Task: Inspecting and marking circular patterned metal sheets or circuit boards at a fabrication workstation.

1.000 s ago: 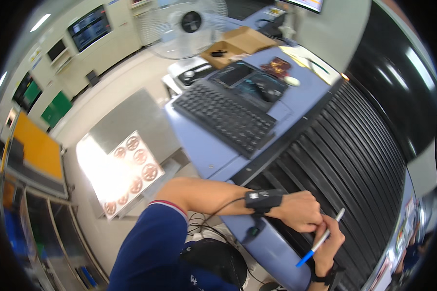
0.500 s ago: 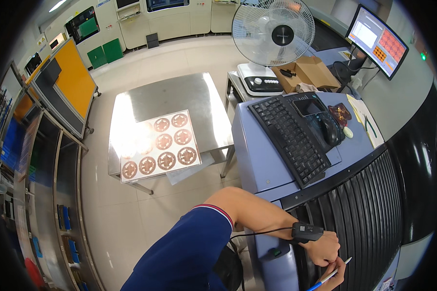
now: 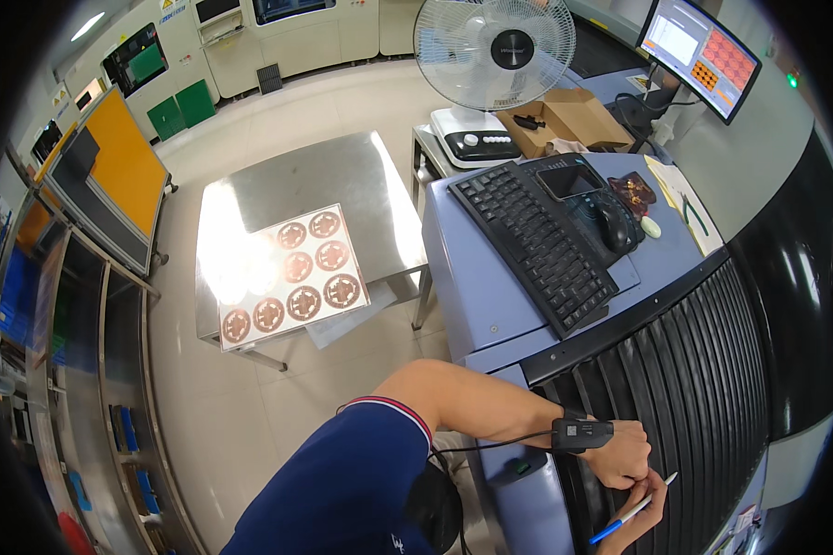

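My left hand is closed with its knuckles up, over the black ribbed bellows cover. A black device with a cable is strapped at its wrist. Whatever its curled fingers may hold is hidden. Just below it, my right hand grips a slim white pen-like stick with a blue end, which slants across the fingers. The two hands meet at the fingertips.
A blue-grey machine top carries a black keyboard, a mouse and a phone. Beyond are a fan, an open cardboard box and a monitor. On a steel table lies a panel with copper-coloured round patterns.
The view has shifted slightly, so the surroundings sit a little further left. Both hands have come up a little in the picture, and more of the stick's blue end shows.
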Available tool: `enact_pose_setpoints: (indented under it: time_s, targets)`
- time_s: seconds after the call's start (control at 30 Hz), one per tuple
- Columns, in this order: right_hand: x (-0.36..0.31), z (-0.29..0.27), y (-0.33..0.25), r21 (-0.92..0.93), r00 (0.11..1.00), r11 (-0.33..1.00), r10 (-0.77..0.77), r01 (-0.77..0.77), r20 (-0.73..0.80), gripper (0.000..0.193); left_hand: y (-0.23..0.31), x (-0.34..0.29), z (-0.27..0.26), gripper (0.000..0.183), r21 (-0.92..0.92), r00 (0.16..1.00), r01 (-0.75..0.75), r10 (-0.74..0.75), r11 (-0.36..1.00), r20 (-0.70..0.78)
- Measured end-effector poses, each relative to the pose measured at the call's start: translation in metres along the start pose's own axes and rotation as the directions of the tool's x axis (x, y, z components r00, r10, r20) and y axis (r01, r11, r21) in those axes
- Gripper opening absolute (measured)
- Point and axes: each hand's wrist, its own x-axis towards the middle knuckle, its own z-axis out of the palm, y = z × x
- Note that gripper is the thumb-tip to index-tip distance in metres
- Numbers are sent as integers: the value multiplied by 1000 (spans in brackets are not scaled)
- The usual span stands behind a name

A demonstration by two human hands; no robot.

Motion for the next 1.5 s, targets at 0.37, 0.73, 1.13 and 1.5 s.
enact_pose_setpoints:
  time_s: [0.37,0.73,1.13,1.5]
  targets:
    - [-4,11,25,116,997,992,56,-50,-50,18,10,-5,-28,29,35,996,-30,27,999,84]
    - [11,3,3,251,995,968,37,-13,-93,12,47,10,-102,26,-704,879,475,-316,528,356]
    - [12,-12,2,111,973,974,-183,200,-142,21,56,21,-121,59,-895,853,326,504,-304,139]
    - [13,-14,-1,104,977,974,-193,202,-90,22,59,23,-115,64,-830,847,438,469,-346,252]
